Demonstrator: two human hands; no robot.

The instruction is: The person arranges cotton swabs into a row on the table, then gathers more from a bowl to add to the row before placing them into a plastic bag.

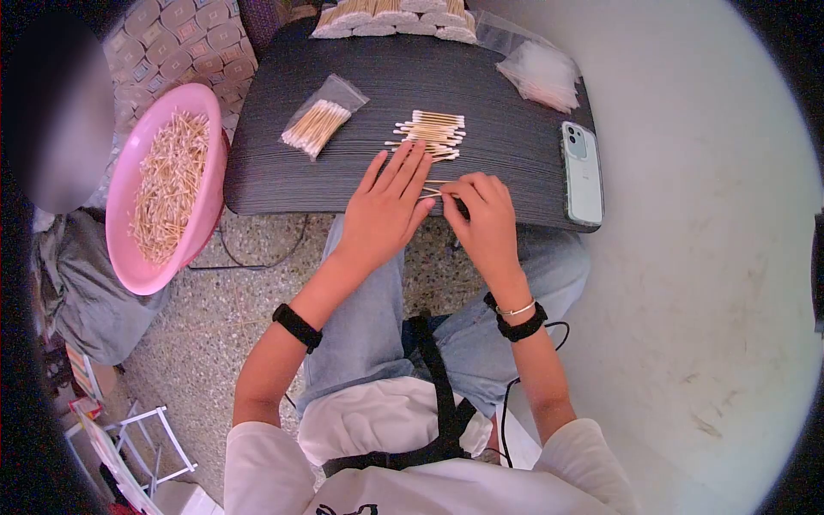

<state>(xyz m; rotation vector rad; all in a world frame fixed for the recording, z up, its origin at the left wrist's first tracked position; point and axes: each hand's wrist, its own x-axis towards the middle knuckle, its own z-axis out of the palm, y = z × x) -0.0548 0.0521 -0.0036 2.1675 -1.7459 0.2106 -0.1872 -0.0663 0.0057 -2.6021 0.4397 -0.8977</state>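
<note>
On the dark table (266, 184), a loose pile of cotton swabs (433, 129) lies in the middle. My left hand (390, 202) rests flat with fingers stretched out, its fingertips at the pile's near edge. To its right, my right hand (482, 206) pinches the ends of a few separate swabs (432, 192) near the table's front edge. The other ends of these swabs reach toward my left thumb. Up and to the left lies a clear zip bag filled with swabs (316, 127).
A pink basin (122, 206) full of loose swabs stands left of the table. Bundled swabs (395, 21) are stacked at the back. Empty plastic bags (542, 73) lie back right, above a phone (583, 176). A white wall (695, 215) borders the right side.
</note>
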